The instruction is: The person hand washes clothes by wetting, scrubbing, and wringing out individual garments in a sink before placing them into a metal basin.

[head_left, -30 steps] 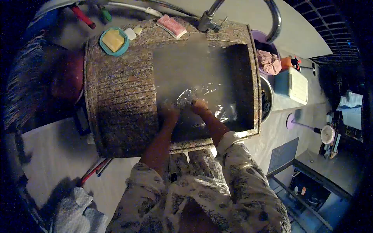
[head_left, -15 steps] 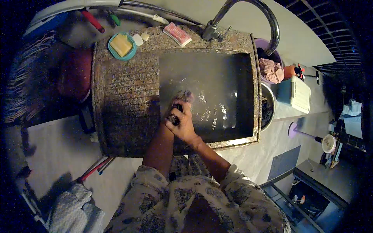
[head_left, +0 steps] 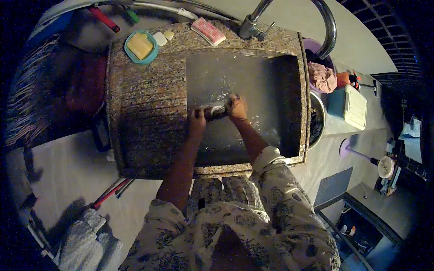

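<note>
A dark, wet-looking piece of cloth (head_left: pixel 214 111) with a pale streak stretches between my two hands, just over the cloudy water in the sink (head_left: pixel 266 81). My left hand (head_left: pixel 197 119) is closed on its left end, near the ribbed washing slope. Fingers wrapped round, my right hand (head_left: pixel 238 109) grips the other end above the water. What kind of garment the cloth is, I cannot make out. Ripples and glints show on the water around both hands.
On the speckled stone rim (head_left: pixel 176 52) sit a yellow soap bar (head_left: pixel 139 46) in a teal dish, small soap pieces and a pink-and-white scrubbing brush (head_left: pixel 208 31). A curved metal tap (head_left: pixel 332 31) arches at the back right. Basins with clothes stand right of the sink.
My hands, pressed together round the cloth before, have moved apart, the right one going right and up. The cloth is now stretched between them. The view has shifted slightly.
</note>
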